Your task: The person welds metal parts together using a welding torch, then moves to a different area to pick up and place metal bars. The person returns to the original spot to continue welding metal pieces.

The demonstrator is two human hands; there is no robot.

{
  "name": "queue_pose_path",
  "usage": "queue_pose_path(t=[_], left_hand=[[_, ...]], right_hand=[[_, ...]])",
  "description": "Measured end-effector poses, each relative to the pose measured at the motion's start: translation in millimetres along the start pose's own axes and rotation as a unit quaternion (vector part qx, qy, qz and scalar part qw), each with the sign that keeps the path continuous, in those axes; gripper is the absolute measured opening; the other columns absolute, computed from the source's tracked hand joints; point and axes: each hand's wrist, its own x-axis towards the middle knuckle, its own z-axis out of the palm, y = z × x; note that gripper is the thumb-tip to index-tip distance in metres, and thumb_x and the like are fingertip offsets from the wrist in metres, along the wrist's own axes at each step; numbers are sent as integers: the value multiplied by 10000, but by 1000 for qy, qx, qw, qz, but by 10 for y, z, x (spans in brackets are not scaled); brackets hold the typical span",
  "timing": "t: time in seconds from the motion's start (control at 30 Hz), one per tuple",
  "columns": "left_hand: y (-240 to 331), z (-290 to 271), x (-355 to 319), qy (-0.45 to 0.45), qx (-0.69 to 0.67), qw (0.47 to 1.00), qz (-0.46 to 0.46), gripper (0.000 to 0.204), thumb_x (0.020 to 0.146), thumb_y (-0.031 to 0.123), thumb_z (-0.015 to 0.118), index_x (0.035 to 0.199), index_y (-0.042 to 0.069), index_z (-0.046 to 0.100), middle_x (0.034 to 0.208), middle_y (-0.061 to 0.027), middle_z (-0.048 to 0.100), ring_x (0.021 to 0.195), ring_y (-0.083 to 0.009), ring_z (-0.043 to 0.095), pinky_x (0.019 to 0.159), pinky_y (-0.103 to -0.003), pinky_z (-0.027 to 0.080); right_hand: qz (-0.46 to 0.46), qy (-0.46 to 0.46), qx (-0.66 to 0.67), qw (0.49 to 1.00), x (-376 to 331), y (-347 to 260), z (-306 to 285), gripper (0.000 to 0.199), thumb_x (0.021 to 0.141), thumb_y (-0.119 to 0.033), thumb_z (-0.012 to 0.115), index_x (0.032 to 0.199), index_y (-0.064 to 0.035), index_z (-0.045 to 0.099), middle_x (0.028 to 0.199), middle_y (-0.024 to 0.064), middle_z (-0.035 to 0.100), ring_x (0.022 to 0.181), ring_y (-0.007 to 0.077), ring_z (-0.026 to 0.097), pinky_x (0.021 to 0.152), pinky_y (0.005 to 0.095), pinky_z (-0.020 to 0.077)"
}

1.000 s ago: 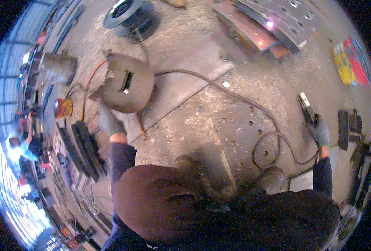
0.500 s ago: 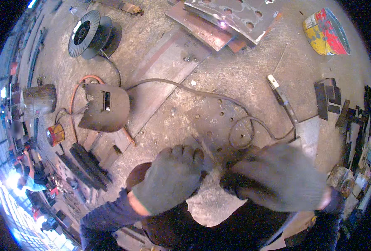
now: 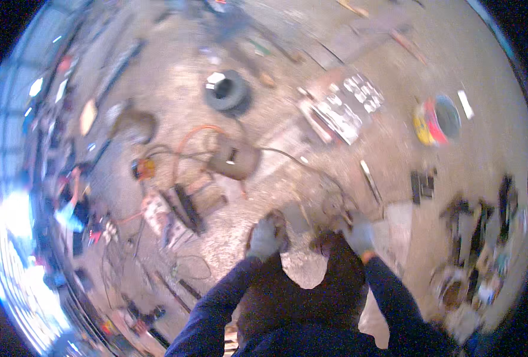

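Observation:
The whole picture is smeared by motion. My left hand (image 3: 265, 239), in a grey glove, is low in front of me by my left knee and shoe. My right hand (image 3: 359, 233), gloved the same, is beside my right knee. The blur hides whether either hand's fingers are curled or hold anything. Between and beyond the hands lies a flat grey plate (image 3: 295, 215) on the floor. Past my right hand rests a welding electrode holder (image 3: 371, 181). A dark welding mask (image 3: 239, 160) lies ahead to the left, next to cables.
A wire spool (image 3: 225, 92) stands far ahead. Stacked metal plates (image 3: 344, 110) lie right of it, then a red and yellow bucket (image 3: 433, 122). Dark steel bars (image 3: 187, 208) are left, steel pieces (image 3: 423, 185) right. Another person (image 3: 71, 208) is at the far left.
My view has risen and shifted, so the floor things look smaller and more surroundings show. My hands have moved apart, one by each knee, and appear farther from me.

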Motion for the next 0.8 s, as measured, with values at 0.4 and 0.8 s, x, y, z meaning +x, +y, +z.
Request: queue_pose_path(t=[0.4, 0.8], left_hand=[[-485, 203, -3738, 67, -50, 902, -423, 503, 886, 457, 588, 1073, 13, 733, 1133, -256, 716, 1072, -430, 688, 915, -523, 551], [-47, 2281, -3852, 102, -312, 759, -563, 482, 861, 453, 652, 1119, 59, 756, 1157, -246, 720, 1114, -412, 695, 946, -501, 554]], right_hand=[[214, -98, 262, 936, -390, -244, -1860, 238, 948, -231, 698, 1024, -7, 675, 879, 156, 680, 798, 301, 643, 719, 422, 514], [230, -147, 396, 877, 137, -290, -2323, 169, 955, -223, 656, 1024, -72, 625, 746, 98, 604, 615, 271, 607, 523, 417, 490]])
